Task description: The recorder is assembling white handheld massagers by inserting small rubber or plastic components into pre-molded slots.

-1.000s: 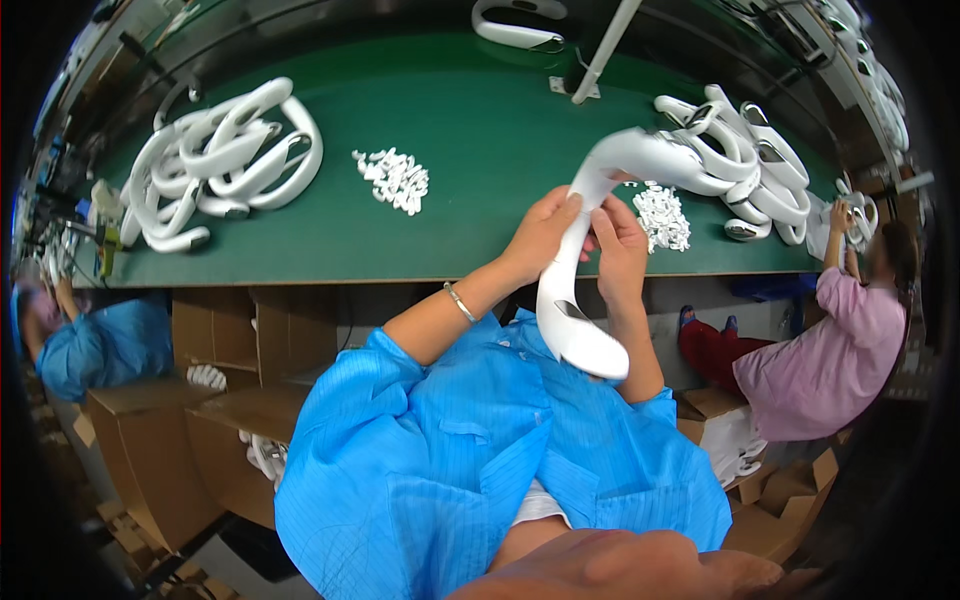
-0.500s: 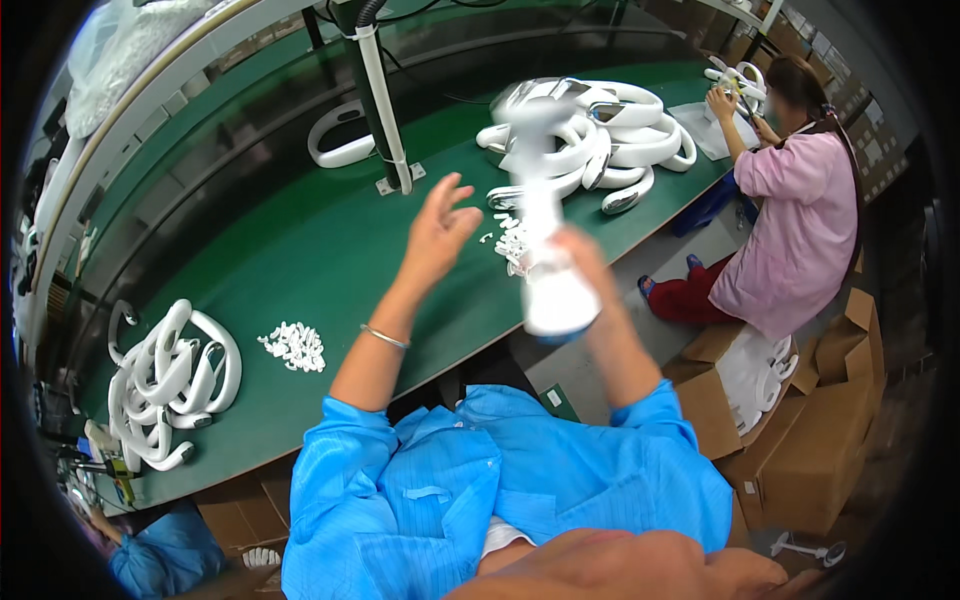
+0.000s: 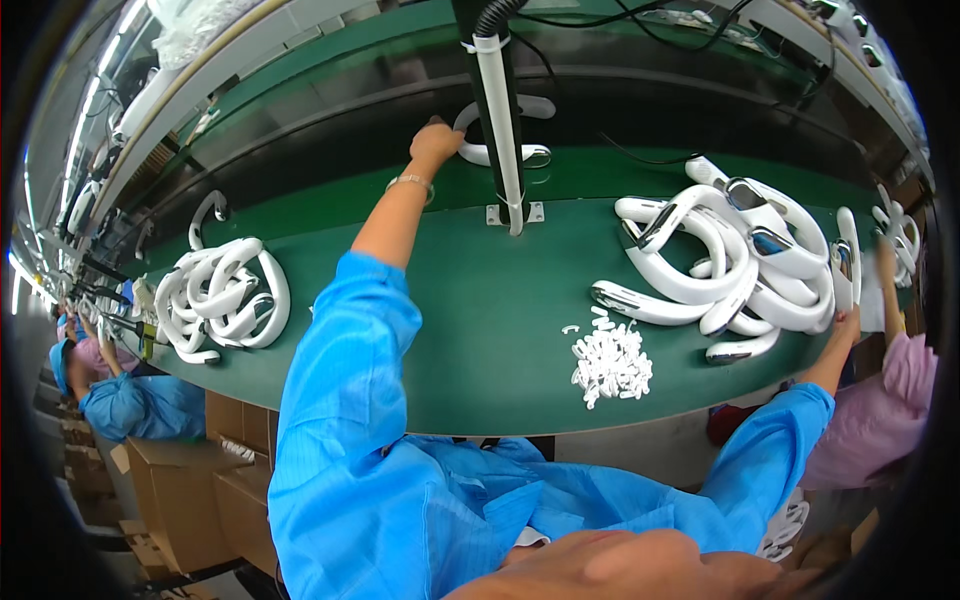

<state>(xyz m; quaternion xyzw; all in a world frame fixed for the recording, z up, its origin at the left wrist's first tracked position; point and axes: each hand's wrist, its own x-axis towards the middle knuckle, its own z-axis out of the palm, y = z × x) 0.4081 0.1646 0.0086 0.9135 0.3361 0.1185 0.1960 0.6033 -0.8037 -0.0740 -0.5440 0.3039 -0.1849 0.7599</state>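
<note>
At the back of the green bench my left hand reaches to the left side of a white U-shaped neckband device, partly hidden behind a post. Its thumb side is against or very near the device; the other fingers are in shadow and turned away. Far to the right, my right hand is closed round the lower end of another white neckband device, held upright beside the large pile. That pile is of similar white neckbands with shiny dark ends. In front of it lies a heap of small white plastic pieces.
A dark post with a white tube is bolted to the bench. Another neckband pile lies at left. A co-worker in pink sits close at right; one in blue is at left. Cardboard boxes stand below.
The view has swung to the right. My left hand, open over the bench before, has stretched to the back near the post. My right hand has carried its white neckband to the right side of the pile.
</note>
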